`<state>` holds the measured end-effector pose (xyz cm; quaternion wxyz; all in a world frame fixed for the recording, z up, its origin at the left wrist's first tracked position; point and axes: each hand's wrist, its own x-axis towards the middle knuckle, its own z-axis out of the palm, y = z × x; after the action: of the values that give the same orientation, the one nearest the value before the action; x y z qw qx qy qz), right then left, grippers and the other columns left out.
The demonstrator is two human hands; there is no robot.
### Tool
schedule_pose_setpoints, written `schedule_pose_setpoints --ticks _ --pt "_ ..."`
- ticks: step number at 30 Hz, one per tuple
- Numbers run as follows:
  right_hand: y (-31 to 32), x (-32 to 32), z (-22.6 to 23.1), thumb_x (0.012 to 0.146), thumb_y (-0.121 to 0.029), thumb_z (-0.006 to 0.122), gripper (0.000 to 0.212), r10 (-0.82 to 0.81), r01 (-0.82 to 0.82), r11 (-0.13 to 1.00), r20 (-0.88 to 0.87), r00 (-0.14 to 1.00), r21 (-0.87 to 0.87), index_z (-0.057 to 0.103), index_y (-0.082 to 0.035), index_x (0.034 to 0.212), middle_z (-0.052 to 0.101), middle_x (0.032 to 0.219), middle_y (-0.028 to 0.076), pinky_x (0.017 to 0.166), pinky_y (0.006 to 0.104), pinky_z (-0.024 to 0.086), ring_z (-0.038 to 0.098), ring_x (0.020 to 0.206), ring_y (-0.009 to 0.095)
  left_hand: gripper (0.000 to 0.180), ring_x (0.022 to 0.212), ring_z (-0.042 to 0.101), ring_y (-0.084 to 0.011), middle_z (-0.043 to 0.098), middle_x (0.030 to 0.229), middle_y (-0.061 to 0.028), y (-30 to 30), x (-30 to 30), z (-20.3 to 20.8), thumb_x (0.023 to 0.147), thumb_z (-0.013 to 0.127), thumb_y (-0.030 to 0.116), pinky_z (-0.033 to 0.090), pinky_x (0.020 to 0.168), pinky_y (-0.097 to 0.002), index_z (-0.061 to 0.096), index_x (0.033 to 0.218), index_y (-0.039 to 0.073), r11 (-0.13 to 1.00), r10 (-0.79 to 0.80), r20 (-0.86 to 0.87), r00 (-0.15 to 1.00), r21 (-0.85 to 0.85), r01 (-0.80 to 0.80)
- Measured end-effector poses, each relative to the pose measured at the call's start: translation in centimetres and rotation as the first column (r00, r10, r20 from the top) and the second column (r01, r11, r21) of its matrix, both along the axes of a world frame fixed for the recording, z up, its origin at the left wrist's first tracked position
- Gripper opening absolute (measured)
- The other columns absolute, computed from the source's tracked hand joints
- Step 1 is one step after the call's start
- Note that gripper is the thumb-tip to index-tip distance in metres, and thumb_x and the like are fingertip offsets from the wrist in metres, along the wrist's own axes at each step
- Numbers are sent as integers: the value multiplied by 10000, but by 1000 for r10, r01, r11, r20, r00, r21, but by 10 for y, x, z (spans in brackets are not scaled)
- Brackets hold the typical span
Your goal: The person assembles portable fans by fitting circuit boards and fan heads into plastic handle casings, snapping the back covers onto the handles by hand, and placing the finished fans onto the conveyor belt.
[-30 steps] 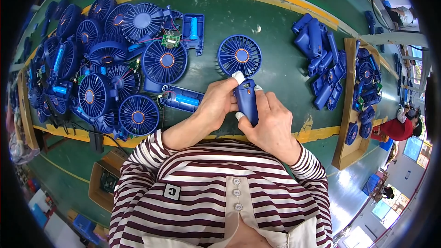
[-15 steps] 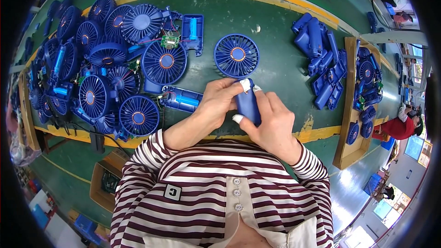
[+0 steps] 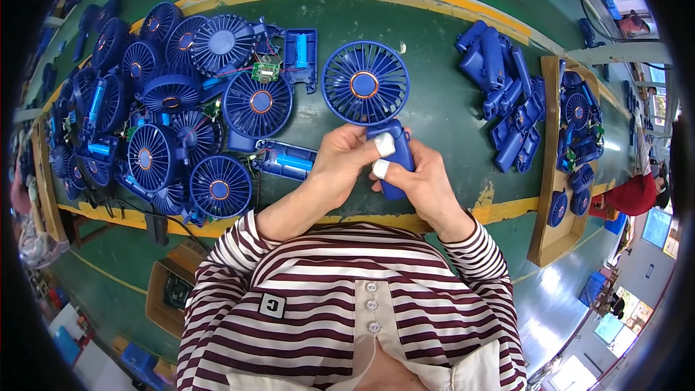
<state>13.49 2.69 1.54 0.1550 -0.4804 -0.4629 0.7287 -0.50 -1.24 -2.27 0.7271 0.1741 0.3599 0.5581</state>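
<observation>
A blue handheld fan [image 3: 364, 84] is held between my two hands, its round grille pointing away from me and its handle [image 3: 394, 187] toward me. My left hand [image 3: 346, 157] grips the handle's upper part, with the thumb pressed on it just below the grille. Wrapped round the lower handle is my right hand [image 3: 418, 177], its thumb lying across the front. White coverings sit on both thumb tips. Left of the held fan lies an opened fan [image 3: 259, 101] beside a green circuit board [image 3: 266, 72] and handle shells [image 3: 310, 61] holding light-blue batteries.
A heap of blue fans [image 3: 147, 157] covers the table's left side. Loose blue handle shells [image 3: 499, 76] are piled at the right. Beyond them stands a cardboard tray [image 3: 548, 246] with fan parts. Below the table's yellow edge [image 3: 499, 210], a cardboard box [image 3: 156, 297] sits at the left.
The fan has been raised and its grille tilted up toward me, so it appears larger. My right thumb and fingers have shifted on the handle.
</observation>
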Motion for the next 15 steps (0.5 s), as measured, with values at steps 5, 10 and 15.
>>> schedule_pose_setpoints --ticks 5,10,15 --pt "2 2 -5 763 -88 594 274 29 -30 999 27 999 37 526 59 984 607 837 105 629 264 511 606 685 158 380 844 606 -174 583 1093 -157 0 2 2 837 572 122 516 614 -267 481 1171 -33 1000 2 -7 1000 25 -2" --pt "3 -1 -7 756 -68 579 258 -17 17 1000 -20 1000 10 530 63 973 605 838 108 604 271 520 602 686 156 354 773 612 -175 584 1090 -155 3 2 -2 831 557 89 496 467 -269 487 1155 -35 1000 -2 -22 1000 -22 2" --pt "25 -3 3 737 -53 585 238 27 -28 999 -12 1000 -30 545 63 940 601 770 100 560 255 496 583 615 150 426 899 589 -199 544 1156 -146 12 5 3 846 536 127 519 629 -321 417 1233 -5 998 56 -129 990 -34 -61"
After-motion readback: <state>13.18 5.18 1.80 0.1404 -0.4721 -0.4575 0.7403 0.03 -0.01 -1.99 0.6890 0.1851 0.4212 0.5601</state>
